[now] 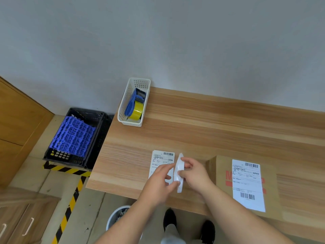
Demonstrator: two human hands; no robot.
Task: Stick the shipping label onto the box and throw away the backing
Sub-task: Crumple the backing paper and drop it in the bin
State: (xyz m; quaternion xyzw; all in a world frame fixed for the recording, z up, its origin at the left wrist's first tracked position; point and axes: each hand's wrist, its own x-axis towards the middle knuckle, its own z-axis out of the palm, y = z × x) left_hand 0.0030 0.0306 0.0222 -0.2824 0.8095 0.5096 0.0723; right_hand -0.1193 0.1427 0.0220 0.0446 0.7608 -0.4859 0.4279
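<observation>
A brown cardboard box (219, 171) with red print lies at the table's right front, and a white shipping label (248, 184) is stuck flat on its top. Just left of the box, both hands hold a white backing sheet (179, 173), folded lengthwise and standing on edge above the table. My left hand (161, 180) pinches its lower left side. My right hand (193, 173) grips it from the right. Under my left hand, a small stack of further shipping labels (161, 161) lies on the table, partly hidden.
A white basket (123, 110) with a blue tape dispenser and yellow tape stands at the table's back left. On the floor below the table's front edge is a waste bin (114, 219) holding scraps. A black crate (98, 131) with blue plastic sits left of the table.
</observation>
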